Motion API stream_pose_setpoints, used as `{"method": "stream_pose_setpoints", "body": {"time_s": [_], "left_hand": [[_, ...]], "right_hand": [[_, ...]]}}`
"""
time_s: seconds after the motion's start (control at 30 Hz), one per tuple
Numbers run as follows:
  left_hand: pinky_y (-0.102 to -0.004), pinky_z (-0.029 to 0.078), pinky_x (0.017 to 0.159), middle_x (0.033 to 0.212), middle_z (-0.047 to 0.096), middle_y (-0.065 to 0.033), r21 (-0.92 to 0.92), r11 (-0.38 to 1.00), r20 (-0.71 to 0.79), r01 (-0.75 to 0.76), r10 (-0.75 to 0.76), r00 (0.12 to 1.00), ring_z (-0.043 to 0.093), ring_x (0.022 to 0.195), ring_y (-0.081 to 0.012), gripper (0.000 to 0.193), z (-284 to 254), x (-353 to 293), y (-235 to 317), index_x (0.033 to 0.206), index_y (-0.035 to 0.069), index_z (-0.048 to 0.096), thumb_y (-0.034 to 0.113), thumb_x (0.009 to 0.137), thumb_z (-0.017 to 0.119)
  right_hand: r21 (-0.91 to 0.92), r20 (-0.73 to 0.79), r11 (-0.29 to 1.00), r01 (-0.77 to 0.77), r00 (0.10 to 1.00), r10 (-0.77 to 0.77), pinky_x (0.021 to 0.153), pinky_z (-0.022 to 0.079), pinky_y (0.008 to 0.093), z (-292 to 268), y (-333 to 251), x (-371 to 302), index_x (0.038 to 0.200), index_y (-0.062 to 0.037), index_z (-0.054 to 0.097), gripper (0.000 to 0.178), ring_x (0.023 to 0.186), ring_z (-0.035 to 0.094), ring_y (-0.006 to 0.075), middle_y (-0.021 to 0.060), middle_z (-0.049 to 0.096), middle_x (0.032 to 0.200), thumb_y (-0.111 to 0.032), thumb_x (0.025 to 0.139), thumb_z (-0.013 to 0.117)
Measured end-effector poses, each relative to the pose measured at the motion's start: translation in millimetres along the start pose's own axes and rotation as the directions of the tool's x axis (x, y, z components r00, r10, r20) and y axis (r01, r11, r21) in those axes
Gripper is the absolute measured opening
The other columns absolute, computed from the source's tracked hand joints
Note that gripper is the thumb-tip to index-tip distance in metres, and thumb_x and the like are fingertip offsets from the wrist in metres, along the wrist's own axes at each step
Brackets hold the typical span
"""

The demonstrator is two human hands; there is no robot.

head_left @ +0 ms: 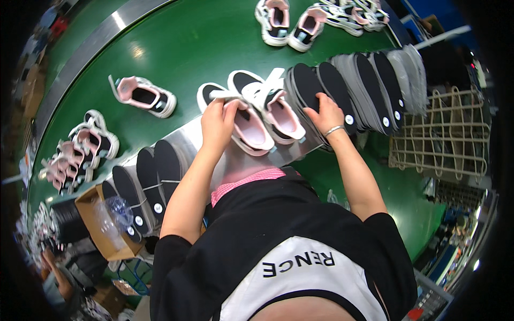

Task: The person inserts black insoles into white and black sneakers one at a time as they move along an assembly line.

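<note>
Green, glossy green, across this work surface (198,43)! Mid-scene, the pair of shoes (262,99) shows white and black, linings (251,129) in pink. To the right I see black insoles (369,88) dotted with white discs (385,122), grey at the edges; the left insoles (148,174) match. Near side: pink-and-white check on the cloth (246,183), black shirt (289,214), white panel (300,283), silver bracelet (335,130)! And a brown carton (110,243), left.

– Which furniture is there?
– There is a large, glossy green table (187,48) with a curved silver metal edge (118,21), and at right a beige wire rack (436,136).
– And the light?
– It makes pale reflections (138,52) on the table.
</note>
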State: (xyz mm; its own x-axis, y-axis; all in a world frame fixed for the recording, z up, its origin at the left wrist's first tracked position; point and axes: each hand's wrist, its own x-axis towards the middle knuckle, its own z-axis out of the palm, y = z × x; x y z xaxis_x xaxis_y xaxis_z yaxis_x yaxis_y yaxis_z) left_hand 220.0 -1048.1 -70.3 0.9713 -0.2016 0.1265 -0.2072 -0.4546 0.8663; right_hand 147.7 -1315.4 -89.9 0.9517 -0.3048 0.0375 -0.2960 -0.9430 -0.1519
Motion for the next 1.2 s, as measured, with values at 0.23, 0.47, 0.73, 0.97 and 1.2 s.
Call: {"method": "stream_pose_setpoints", "body": {"time_s": [0.23,0.47,0.73,0.97,1.2], "left_hand": [[-0.0249,0.036,0.041,0.057,0.053,-0.0055,-0.251,0.912,0.09,0.325,-0.312,0.946,0.047,0.045,-0.0102,0.021,1.3,22.5,-3.1,0.075,0.0,0.055,0.02,0.079,0.056],[-0.0259,0.041,0.048,0.065,0.059,-0.0085,-0.295,0.89,0.026,0.349,-0.357,0.934,0.053,0.054,-0.0118,0.022,16.8,19.4,-16.0,0.074,-0.001,0.057,0.021,0.076,0.059],[-0.0333,0.042,0.053,0.061,0.058,-0.0131,-0.136,0.94,-0.15,0.314,-0.332,0.931,0.055,0.055,-0.0232,0.03,30.3,13.3,-18.5,0.065,0.002,0.054,0.029,0.077,0.053],[-0.0331,0.042,0.053,0.062,0.057,-0.0136,-0.221,0.928,-0.182,0.299,-0.341,0.922,0.055,0.056,-0.024,0.03,37.7,8.6,-33.3,0.066,0.003,0.053,0.03,0.078,0.052],[-0.0234,0.038,0.043,0.06,0.055,-0.0067,-0.308,0.93,-0.115,0.203,-0.248,0.962,0.05,0.051,-0.0096,0.025,37.9,2.9,-25.6,0.064,0.002,0.047,0.02,0.078,0.057]], "right_hand": [[0.49,-0.172,0.871,0.049,0.984,0.041,0.063,0.044,0.0324,-61.0,-13.0,-9.0,0.08,-0.0041,0.057,0.022,0.075,0.055,0.0287,0.0126,0.057,0.085,-0.022,0.069,0.061],[-0.09,0.216,0.562,0.822,0.567,-0.795,0.055,0.046,0.0282,-104.4,-85.6,-38.3,0.061,-0.0113,0.052,0.007,0.068,0.051,0.0175,0.0018,0.046,0.073,-0.016,0.061,0.058],[0.048,0.463,0.834,0.55,0.727,-0.507,0.072,0.046,0.0343,-15.5,-147.3,-14.1,0.084,-0.0038,0.061,0.018,0.085,0.056,0.0278,0.0161,0.056,0.092,-0.011,0.074,0.05],[-0.154,0.545,0.826,0.542,0.744,-0.387,0.072,0.041,0.0379,-66.1,-124.6,-39.4,0.088,-0.0075,0.056,0.023,0.084,0.056,0.0243,0.011,0.056,0.089,-0.023,0.071,0.054],[-0.02,0.452,0.731,0.682,0.658,-0.602,0.067,0.048,0.0339,-26.9,-134.7,-22.3,0.076,-0.0042,0.063,0.014,0.08,0.058,0.0256,0.0126,0.059,0.082,-0.01,0.071,0.052]]}}
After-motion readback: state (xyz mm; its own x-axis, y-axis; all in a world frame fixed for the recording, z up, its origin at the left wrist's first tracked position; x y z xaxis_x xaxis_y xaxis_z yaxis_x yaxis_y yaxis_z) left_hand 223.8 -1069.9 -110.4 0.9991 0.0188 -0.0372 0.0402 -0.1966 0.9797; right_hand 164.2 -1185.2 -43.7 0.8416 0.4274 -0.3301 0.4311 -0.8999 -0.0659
